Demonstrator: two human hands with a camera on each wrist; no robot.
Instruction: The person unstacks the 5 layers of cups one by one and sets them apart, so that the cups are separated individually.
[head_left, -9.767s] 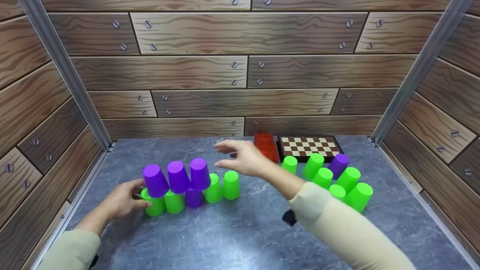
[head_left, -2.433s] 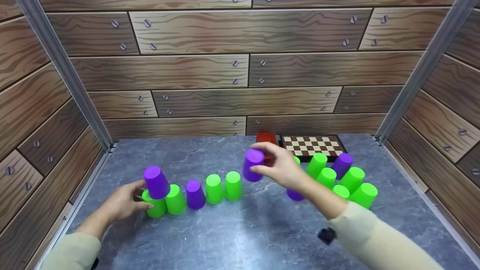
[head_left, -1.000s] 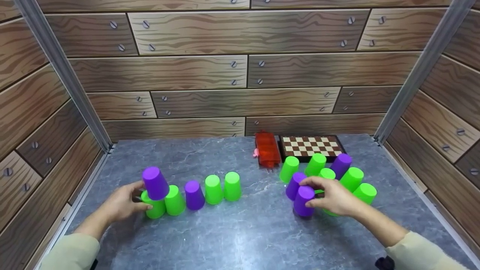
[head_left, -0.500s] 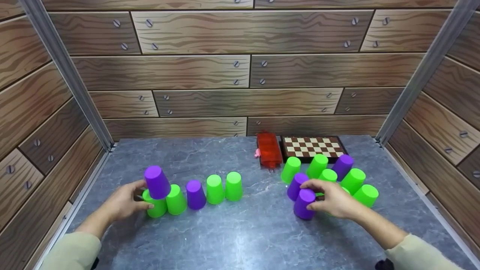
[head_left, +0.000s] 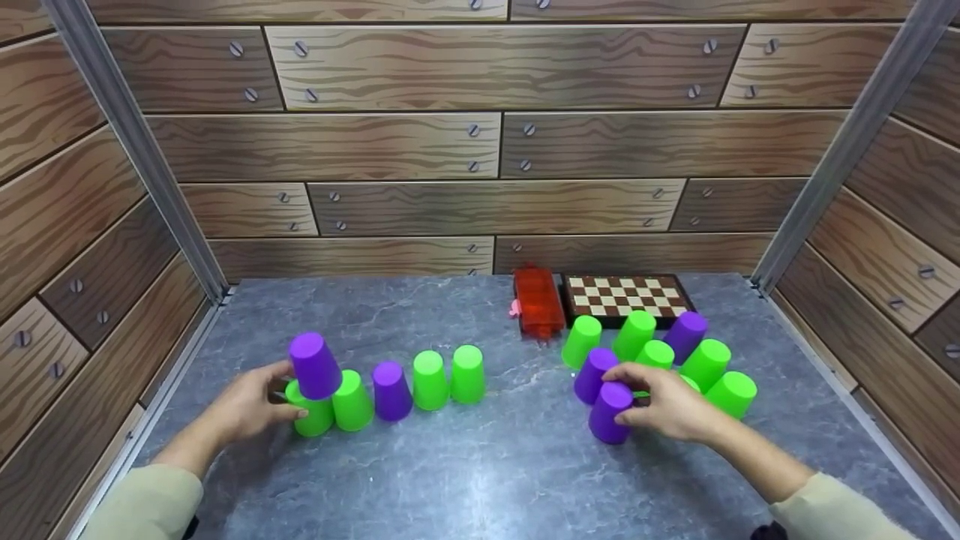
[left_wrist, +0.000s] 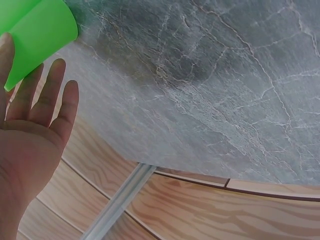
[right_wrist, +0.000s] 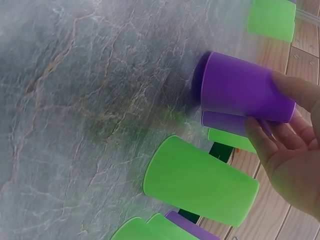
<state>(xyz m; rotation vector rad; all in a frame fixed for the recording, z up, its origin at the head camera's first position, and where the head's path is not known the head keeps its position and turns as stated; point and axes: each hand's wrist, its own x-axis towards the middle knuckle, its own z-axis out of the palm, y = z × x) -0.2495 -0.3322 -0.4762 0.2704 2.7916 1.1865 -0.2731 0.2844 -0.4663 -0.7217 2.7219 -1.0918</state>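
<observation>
A row of upside-down cups (head_left: pixel 430 381), green with one purple, stands at the table's left. A purple cup (head_left: pixel 315 366) sits tilted on top of its left end. My left hand (head_left: pixel 274 390) rests with straight fingers against the leftmost green cup (head_left: pixel 311 418) (left_wrist: pixel 35 35). At the right, my right hand (head_left: pixel 637 409) grips a purple cup (head_left: pixel 609 414) (right_wrist: pixel 245 90), mouth down at the table surface. A second purple cup (head_left: pixel 595 375) stands just behind it.
Behind my right hand is a cluster of green cups (head_left: pixel 705 364) with one purple cup (head_left: pixel 684 336). A chessboard (head_left: pixel 626 296) and a red box (head_left: pixel 537 301) lie at the back. Wood-patterned walls enclose the grey table (head_left: pixel 480 465).
Two of the three purple cups that topped the left row are gone from it. My right hand carried one to the right group and has lowered it to the table. The left hand has stayed put.
</observation>
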